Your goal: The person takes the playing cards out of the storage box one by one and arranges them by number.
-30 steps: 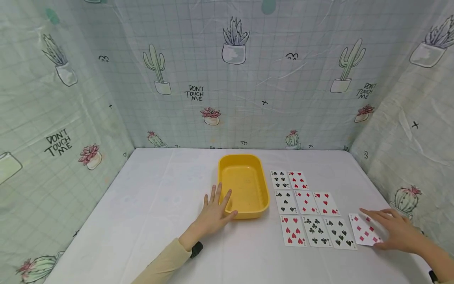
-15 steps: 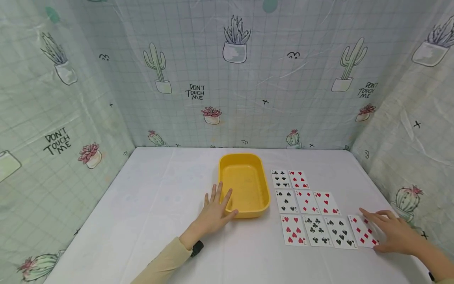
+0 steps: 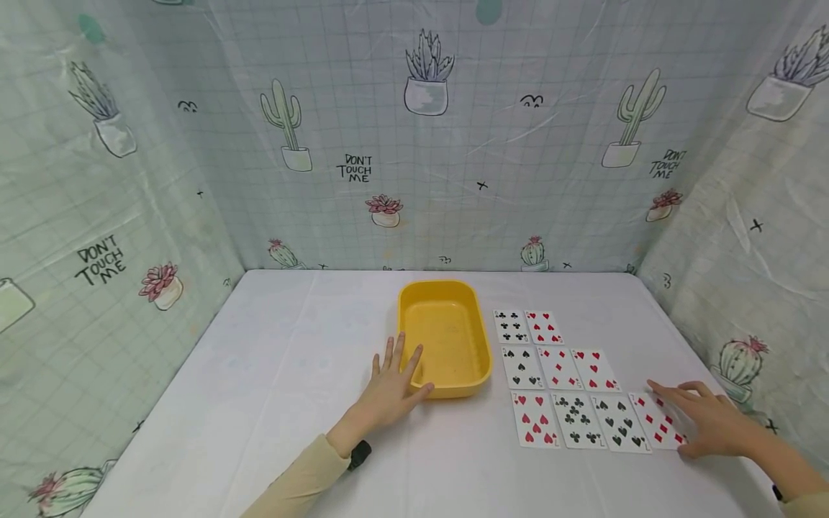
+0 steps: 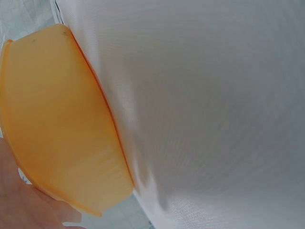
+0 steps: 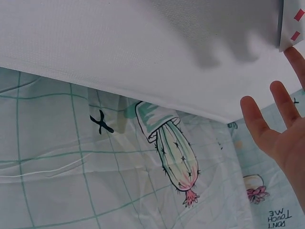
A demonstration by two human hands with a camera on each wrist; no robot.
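Left wall cloth [image 3: 103, 216]: printed cacti and succulents, lettering "DON'T TOUCH ME". Same lettering on back cloth above tray and again toward right corner.

Left hand [image 3: 391, 388]: flat on white table cover [image 3: 272, 388], palm down, fingers straight and slightly spread, gripping nothing. Fingertips against near-left corner of yellow tray [image 3: 445, 338]; thumb along tray's near wall. Dark band at wrist, beige sleeve behind. Left wrist view: tray wall [image 4: 57, 124] just beside palm edge, cloth beneath.

Yellow tray: mid-table, nothing seen inside, just left of card layout.

Card layout, face up, three rows to right of tray. Far row: a club card [image 3: 512, 326], a heart card [image 3: 545, 327]. Middle row: five of spades [image 3: 523, 367], five of diamonds [image 3: 560, 368], five of hearts [image 3: 596, 370]. Near row: seven of hearts [image 3: 535, 419], seven of clubs [image 3: 576, 420], seven of spades [image 3: 622, 423], then diamond card [image 3: 655, 423] at row's right end, edge just beside seven of spades.

Right hand [image 3: 712, 426]: fingers extended, loosely spread, lying flat over right part of diamond card, pressing rather than pinching. Rank of that card partly hidden. Right wrist view: fingertips [image 5: 259, 126] near a card corner with red pips at table edge, upside-down "DON'T TOUCH ME" on cloth below.
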